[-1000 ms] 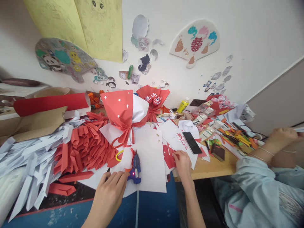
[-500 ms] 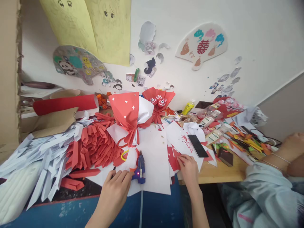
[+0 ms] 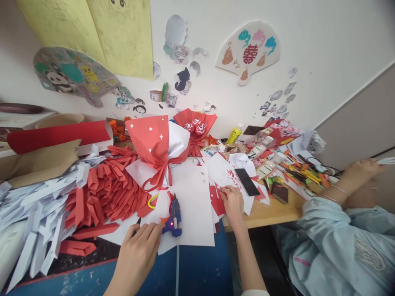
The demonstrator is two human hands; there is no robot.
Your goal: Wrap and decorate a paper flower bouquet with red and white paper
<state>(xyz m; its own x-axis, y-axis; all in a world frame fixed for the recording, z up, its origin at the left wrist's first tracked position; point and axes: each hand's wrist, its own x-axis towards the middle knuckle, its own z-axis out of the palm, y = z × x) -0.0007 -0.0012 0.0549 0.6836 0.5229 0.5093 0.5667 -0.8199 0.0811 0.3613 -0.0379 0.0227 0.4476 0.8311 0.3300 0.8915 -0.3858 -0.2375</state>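
My left hand [image 3: 137, 248] is closed, its fingers curled under on the white paper [image 3: 196, 205] near the table's front edge. What it holds, if anything, is hidden. Its fingertips are beside the orange part of a blue glue gun [image 3: 175, 218], which has a lit red light. A yellow loop handle [image 3: 152, 201] lies just beyond. My right hand [image 3: 233, 203] has its thumb and fingers pinched together at the edge of red paper [image 3: 216, 200] lying among white sheets. Behind them rests a bouquet wrap of red and white paper [image 3: 154, 144].
Folded red paper strips [image 3: 101, 189] and white strips [image 3: 43, 205] are heaped on the left. A black phone [image 3: 247, 181] lies beyond my right hand. Bottles, markers and scraps crowd the right side. Another person's sleeve [image 3: 333, 238] is close on the right.
The view has swung right, so the table's contents appear further left. The other person's hand now shows a white thing in it. My hands keep about the same places by the glue gun and red paper.
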